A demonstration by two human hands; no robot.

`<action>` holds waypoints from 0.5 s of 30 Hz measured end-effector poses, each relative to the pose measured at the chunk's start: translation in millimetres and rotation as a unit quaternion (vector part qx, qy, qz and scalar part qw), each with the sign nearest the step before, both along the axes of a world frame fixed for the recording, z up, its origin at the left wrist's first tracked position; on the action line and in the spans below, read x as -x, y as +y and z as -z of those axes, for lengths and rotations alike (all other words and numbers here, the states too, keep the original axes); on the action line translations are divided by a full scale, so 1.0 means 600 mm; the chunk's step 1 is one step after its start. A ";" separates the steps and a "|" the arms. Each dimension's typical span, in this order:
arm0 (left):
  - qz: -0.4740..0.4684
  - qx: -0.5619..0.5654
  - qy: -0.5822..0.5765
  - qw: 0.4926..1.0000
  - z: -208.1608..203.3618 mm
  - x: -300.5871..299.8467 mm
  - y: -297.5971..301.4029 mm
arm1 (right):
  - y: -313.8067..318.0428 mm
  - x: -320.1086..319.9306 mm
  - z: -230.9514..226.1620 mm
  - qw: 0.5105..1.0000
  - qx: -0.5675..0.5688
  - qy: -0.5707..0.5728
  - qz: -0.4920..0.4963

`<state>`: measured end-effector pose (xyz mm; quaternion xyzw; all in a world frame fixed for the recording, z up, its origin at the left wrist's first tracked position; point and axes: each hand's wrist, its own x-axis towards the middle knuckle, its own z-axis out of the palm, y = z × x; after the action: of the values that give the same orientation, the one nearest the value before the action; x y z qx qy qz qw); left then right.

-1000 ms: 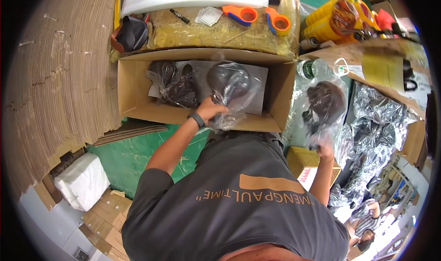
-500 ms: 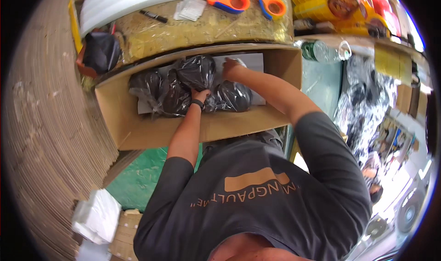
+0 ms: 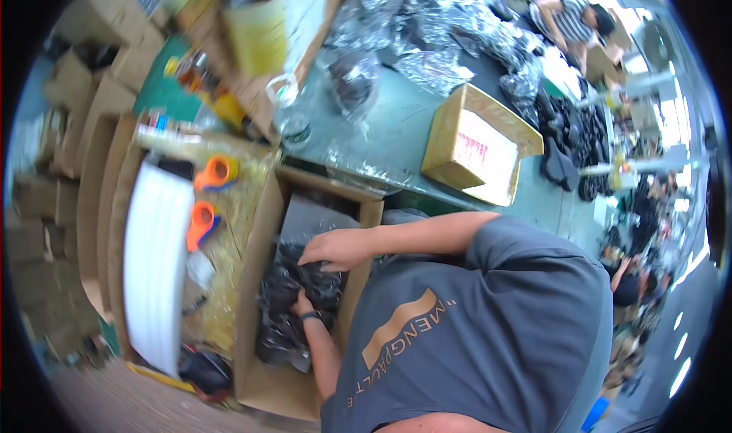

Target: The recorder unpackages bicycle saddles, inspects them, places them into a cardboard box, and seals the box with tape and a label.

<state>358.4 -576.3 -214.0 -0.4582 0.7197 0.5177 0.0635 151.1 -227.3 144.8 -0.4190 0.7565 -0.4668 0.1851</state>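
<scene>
pressing down into the open cardboard box at the lower middle of the frame, both hands now sit among the black items in clear plastic bags that fill it. the right hand lies flat with fingers spread on top of the bags, palm down, holding nothing that can be made out. the left hand, wearing a dark wristband, is pushed in among the bags lower in the frame; its fingers are buried, so whether it grips one cannot be told.

compared with a second ago, the right hand has come off the bagged pieces on the green table and joined the left in the box, and the view has swung so the box now runs up and down the frame instead of across it. half a second ago both hands were already in the box; they have stayed there. judging from that, the bags seem to be getting settled into place rather than newly fetched.

beside the box, at the left of the frame, lie two orange tape dispensers and a white foam sheet. a smaller cardboard box rests on the table at upper centre, with more bagged pieces above it.
</scene>
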 end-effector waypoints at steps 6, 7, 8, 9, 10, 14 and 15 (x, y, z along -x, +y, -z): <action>0.183 0.335 0.052 0.923 -0.380 0.196 0.300 | 0.475 0.007 -0.102 0.906 -0.091 0.050 0.411; 0.196 0.326 0.094 0.920 -0.418 0.211 0.340 | 0.550 0.011 -0.085 0.865 -0.094 0.111 0.481; 0.222 0.309 0.139 0.914 -0.442 0.235 0.394 | 0.641 0.015 -0.053 0.825 -0.092 0.104 0.548; 0.255 0.329 0.185 0.890 -0.461 0.249 0.447 | 0.714 0.017 -0.041 0.771 -0.068 0.055 0.631; 0.269 0.335 0.193 0.882 -0.481 0.264 0.505 | 0.806 0.028 -0.004 0.732 -0.041 0.047 0.678; 0.399 0.221 0.257 0.852 -0.571 0.270 0.706 | 1.092 0.119 0.134 0.628 -0.160 -0.069 0.759; 0.421 0.224 0.236 0.847 -0.581 0.259 0.738 | 1.133 0.153 0.168 0.610 -0.154 -0.097 0.771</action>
<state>203.0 -133.8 134.8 0.0232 0.9332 0.3586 -0.0001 59.3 452.8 44.1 0.4011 0.8387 -0.3517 -0.1093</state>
